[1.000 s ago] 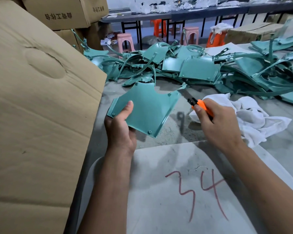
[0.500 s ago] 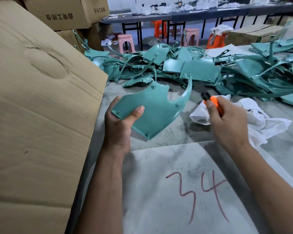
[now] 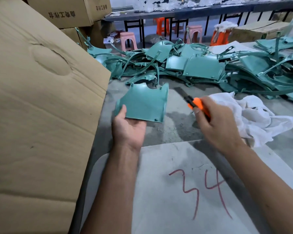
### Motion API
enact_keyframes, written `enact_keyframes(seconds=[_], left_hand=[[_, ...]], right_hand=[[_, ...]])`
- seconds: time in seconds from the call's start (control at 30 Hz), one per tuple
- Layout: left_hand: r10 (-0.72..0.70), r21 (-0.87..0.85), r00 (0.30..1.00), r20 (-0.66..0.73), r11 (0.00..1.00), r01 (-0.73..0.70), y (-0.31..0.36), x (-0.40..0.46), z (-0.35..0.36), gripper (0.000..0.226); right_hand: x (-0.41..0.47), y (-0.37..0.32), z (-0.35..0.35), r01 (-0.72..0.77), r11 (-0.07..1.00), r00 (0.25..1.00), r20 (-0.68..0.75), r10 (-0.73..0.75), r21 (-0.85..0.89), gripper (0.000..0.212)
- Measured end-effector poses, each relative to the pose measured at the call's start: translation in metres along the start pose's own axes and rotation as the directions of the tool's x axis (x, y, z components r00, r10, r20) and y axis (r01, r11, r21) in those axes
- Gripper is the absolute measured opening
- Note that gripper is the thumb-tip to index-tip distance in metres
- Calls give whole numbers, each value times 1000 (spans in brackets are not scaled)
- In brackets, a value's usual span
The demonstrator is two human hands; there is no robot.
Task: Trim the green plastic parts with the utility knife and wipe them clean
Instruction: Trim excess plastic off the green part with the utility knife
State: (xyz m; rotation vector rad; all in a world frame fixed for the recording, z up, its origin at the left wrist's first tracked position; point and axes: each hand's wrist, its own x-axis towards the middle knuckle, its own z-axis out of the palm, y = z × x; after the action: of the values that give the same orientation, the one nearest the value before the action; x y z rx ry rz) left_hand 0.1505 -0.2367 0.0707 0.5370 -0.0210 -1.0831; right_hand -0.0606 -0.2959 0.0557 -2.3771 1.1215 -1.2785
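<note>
My left hand [image 3: 128,127] grips one green panel [image 3: 144,103]; right hand [image 3: 215,122] holds the utility knife [image 3: 195,103], blade clear — untrimmed pile [image 3: 201,66] at twelve o'clock, wiping rag [image 3: 254,115] unused.

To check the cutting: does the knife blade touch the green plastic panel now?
No, the orange utility knife in the right hand is apart from the green plastic panel.
</note>
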Motion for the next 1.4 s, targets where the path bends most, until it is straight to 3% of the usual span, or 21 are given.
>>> enact_keyframes(seconds=[0.13,0.2,0.27,0.33,0.43,0.5,0.57,0.63,0.73,0.9,0.97,1.07,1.17,1.2,1.27,1.33,1.4], left_hand=[[45,-114,991,126,993,-31,-22,-9,9,40],[9,-141,984,178,990,16,-31,-14,11,41],[-57,-118,974,220,989,85,-36,-16,10,40],[-136,3,959,248,990,139,-35,-16,8,32],[-184,399,954,237,913,77,-24,-10,1,17],[-163,615,954,250,788,-27,-20,-8,-3,16],[-118,710,942,314,688,-150,-20,-7,-4,20],[-6,684,934,357,683,-257,-18,-7,-3,23],[169,519,942,290,799,-303,-9,-6,2,23],[222,338,957,186,900,-274,-2,-6,8,25],[200,310,964,172,918,-246,-2,-7,9,21],[157,301,978,139,934,-193,1,-8,7,19],[152,332,981,120,925,-184,2,-10,5,17],[163,334,979,122,922,-195,1,-10,5,18],[177,332,977,119,920,-208,-3,-10,6,21],[171,326,980,105,925,-197,-7,-10,7,22],[148,324,982,115,929,-178,-8,-11,6,19]], right_hand=[[-7,-21,21,47,991,984,174,-25,-122,22],[-5,-23,21,-33,995,990,135,46,-94,32],[-3,-22,15,-142,988,988,68,137,65,37],[-2,-21,9,-252,926,964,-14,267,282,28],[2,-12,-1,-284,814,906,-135,400,506,18],[3,-7,-5,-253,808,917,-135,376,532,18],[2,-6,-5,-220,852,940,-131,315,474,15],[0,-5,-2,-153,922,955,-188,231,356,15],[-1,-2,-3,-65,986,974,-206,97,157,34],[-5,-11,2,240,970,970,27,-241,35,37],[-5,-16,8,265,962,963,67,-261,-64,39],[-5,-11,13,182,966,982,-8,-186,-182,41],[1,2,6,-83,980,988,-145,57,-181,44],[2,5,3,-107,981,982,-174,78,-161,44],[1,8,-1,47,996,986,-158,-58,-70,39],[-4,0,1,236,971,972,-27,-235,33,36],[-5,-8,8,290,957,952,93,-291,19,36]])
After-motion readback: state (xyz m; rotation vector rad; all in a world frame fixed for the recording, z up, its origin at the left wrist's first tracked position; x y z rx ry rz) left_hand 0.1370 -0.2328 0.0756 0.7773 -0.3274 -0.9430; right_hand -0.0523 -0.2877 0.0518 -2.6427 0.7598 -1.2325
